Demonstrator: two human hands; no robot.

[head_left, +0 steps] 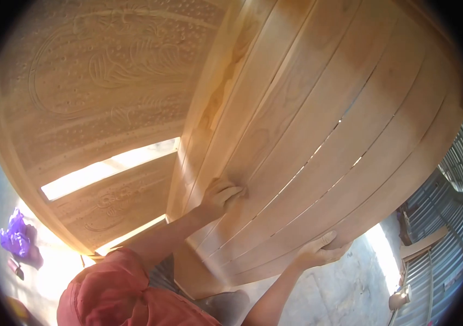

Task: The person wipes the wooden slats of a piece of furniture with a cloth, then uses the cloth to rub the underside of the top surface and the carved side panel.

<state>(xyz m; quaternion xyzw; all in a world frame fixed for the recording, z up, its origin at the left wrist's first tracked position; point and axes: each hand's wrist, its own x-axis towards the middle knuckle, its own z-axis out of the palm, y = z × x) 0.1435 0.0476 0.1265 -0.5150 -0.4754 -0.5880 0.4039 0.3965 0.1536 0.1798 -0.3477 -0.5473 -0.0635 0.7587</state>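
- Slatted wood panel (318, 136) fills centre and right of view, boards running diagonally w/ thin gaps of light between some of them.
- Left hand (221, 194) flat-ish against the panel's lower left part, fingers curled over something small and pale; can't tell what it is.
- Right hand (318, 251) cups the panel's near lower edge from beneath, fingers wrapped round the rim, grasping it.
- Carved wood panel (101, 92) stands to the left, touching or just beside the slatted one; oval relief pattern, two bright slots low down.
- Red sleeve (117, 293) at near bottom left.
- Purple bag (16, 236) on ground, far left.
- Corrugated metal wall (454, 217) on right, well apart from both hands.
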